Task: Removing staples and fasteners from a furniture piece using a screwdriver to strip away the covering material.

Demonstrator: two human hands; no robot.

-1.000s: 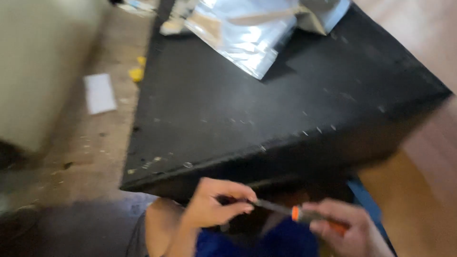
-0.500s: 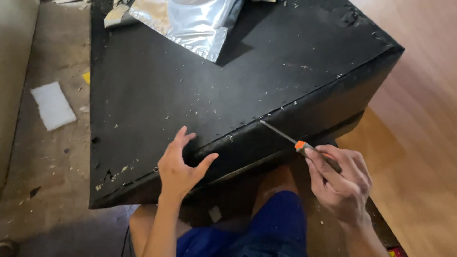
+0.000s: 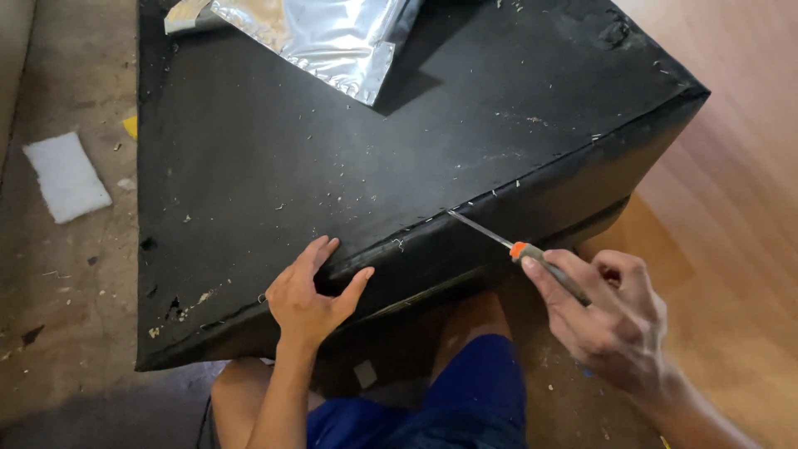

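One screwdriver [image 3: 517, 247] lies in the right hand [image 3: 611, 320], its fingers curled tight around the dark handle with the orange collar just past them; the thin shaft tip meets the near edge of the single black fabric-covered panel [image 3: 349, 175]. To the left, the left hand [image 3: 309, 297] rests on that edge, fingers loosely spread. One silver foil bag [image 3: 324, 37] lies far; one white foam piece [image 3: 65, 176] on the floor, left.

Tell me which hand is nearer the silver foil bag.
Left. The left hand rests on the black panel's near edge below the silver foil bag; the right hand holds a screwdriver farther right.
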